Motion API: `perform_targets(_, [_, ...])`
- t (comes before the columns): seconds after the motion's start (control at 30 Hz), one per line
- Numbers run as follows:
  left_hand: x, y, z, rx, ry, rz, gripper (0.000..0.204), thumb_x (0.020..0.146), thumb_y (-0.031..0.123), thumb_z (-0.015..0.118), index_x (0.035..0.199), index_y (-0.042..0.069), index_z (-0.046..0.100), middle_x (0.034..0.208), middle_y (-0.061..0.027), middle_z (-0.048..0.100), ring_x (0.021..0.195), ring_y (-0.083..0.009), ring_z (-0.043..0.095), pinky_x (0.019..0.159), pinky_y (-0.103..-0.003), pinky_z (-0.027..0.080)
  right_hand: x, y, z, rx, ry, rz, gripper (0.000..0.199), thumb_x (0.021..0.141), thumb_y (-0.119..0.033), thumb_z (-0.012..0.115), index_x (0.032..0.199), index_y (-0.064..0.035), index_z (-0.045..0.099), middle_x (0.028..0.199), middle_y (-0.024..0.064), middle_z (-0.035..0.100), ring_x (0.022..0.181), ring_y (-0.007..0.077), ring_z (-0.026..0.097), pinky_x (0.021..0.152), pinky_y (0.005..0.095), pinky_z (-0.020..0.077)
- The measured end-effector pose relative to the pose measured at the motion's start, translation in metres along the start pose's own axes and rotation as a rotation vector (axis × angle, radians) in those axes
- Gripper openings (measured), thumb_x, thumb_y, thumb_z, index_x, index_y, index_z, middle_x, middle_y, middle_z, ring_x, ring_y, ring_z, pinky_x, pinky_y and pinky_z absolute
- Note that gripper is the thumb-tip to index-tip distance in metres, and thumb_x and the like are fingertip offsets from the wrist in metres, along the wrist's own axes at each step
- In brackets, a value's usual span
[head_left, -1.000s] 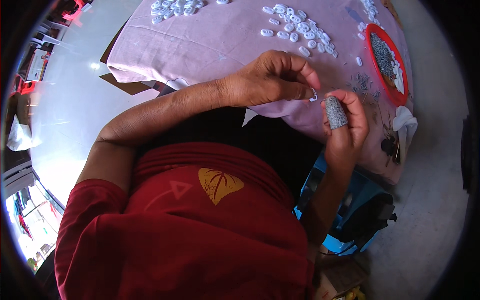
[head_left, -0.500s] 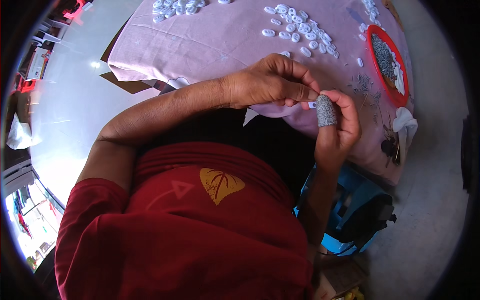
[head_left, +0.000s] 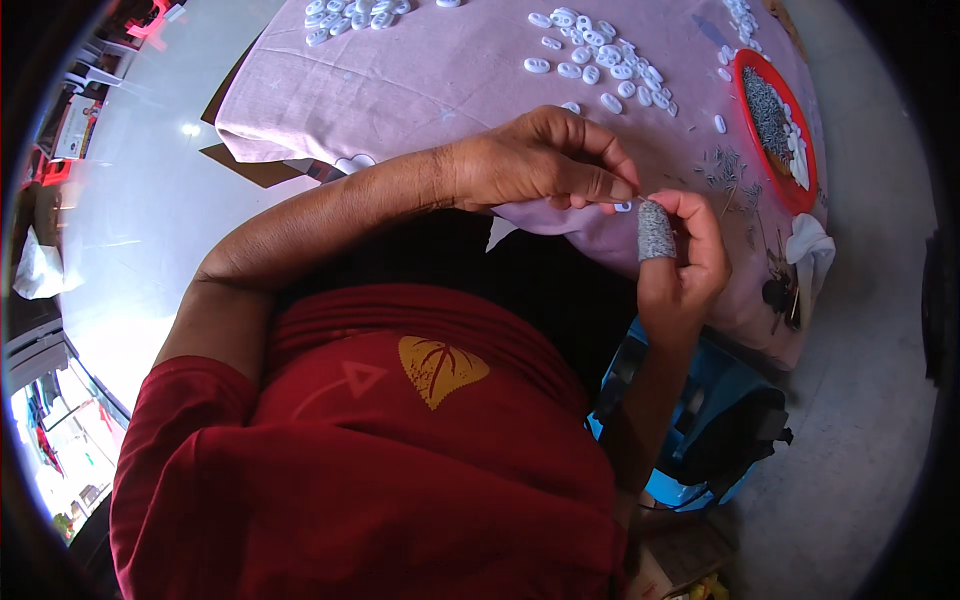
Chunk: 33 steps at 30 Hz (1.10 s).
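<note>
Over the table's near edge, my left hand (head_left: pixel 545 165) is closed, fingertips pinched. A small white oval plastic piece (head_left: pixel 623 207) with a dark hole shows under those fingertips, mostly hidden by them. My right hand (head_left: pixel 690 240) is closed just to the right, its thumb wearing a grey knitted finger sleeve (head_left: pixel 656 230). Thumb and index finger pinch together, pointing at the left fingertips across a small gap. Something thin seems to lie between the two pinches, too small to name. Loose white oval pieces (head_left: pixel 600 60) with holes lie on the table beyond my hands.
A pink cloth (head_left: pixel 420 90) covers the table. To the right stands a red bowl (head_left: pixel 806 198) with small grey screw-like pieces and white ones. More grey pieces (head_left: pixel 728 165) are scattered beside it, near a white cloth (head_left: pixel 810 245). A blue stool-like object (head_left: pixel 700 400) stands below my right forearm.
My right hand has shifted slightly right and down, opening a small gap to my left fingertips. My left hand has barely moved and keeps the white piece.
</note>
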<state>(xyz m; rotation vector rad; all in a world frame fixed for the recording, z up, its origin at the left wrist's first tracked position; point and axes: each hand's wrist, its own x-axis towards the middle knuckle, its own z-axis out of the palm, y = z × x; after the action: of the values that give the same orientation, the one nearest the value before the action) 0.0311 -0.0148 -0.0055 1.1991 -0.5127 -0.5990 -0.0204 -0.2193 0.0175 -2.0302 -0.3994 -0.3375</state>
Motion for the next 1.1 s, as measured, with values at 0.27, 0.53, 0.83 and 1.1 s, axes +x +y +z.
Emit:
perform_targets(0.27, [0.001, -0.003, 0.0, -0.034, 0.019, 0.036, 0.019, 0.088, 0.01, 0.069, 0.106, 0.007, 0.07, 0.086, 0.0015, 0.067, 0.072, -0.0036, 0.057, 0.064, -0.018, 0.046, -0.009, -0.001, 0.01, 0.235, 0.02, 0.212, 0.017, 0.082, 0.005, 0.054, 0.098, 0.0029, 0.058, 0.089, 0.0054, 0.057, 0.081, 0.0099, 0.053, 0.073, 0.0229, 0.0461])
perform_targets(0.53, [0.0, 0.0, 0.0, -0.07, 0.029, -0.014, 0.016, 0.091, 0.014, 0.068, 0.105, 0.006, 0.07, 0.088, 0.0017, 0.068, 0.075, -0.0031, 0.058, 0.064, -0.018, 0.045, -0.011, -0.001, 0.009, 0.175, 0.022, 0.127, 0.017, 0.082, 0.006, 0.053, 0.098, 0.0025, 0.058, 0.09, 0.0056, 0.058, 0.082, 0.0103, 0.055, 0.075, 0.0232, 0.0469])
perform_targets(0.83, [-0.001, -0.003, 0.002, -0.013, 0.036, 0.052, 0.017, 0.092, 0.014, 0.067, 0.107, 0.007, 0.07, 0.089, 0.002, 0.068, 0.077, -0.0023, 0.058, 0.064, -0.018, 0.044, -0.009, 0.004, -0.002, 0.084, -0.021, 0.035, 0.016, 0.089, 0.004, 0.053, 0.104, 0.0012, 0.057, 0.091, 0.004, 0.061, 0.078, 0.0082, 0.054, 0.071, 0.0203, 0.0441])
perform_targets(1.1, [0.0, -0.005, 0.003, -0.001, 0.028, 0.044, 0.019, 0.091, 0.011, 0.067, 0.109, 0.005, 0.069, 0.091, 0.0019, 0.068, 0.077, -0.0024, 0.057, 0.066, -0.018, 0.043, -0.01, 0.002, 0.002, 0.064, -0.038, 0.033, 0.013, 0.089, 0.004, 0.054, 0.101, 0.0022, 0.057, 0.091, 0.0027, 0.059, 0.079, 0.0066, 0.053, 0.07, 0.0193, 0.0432])
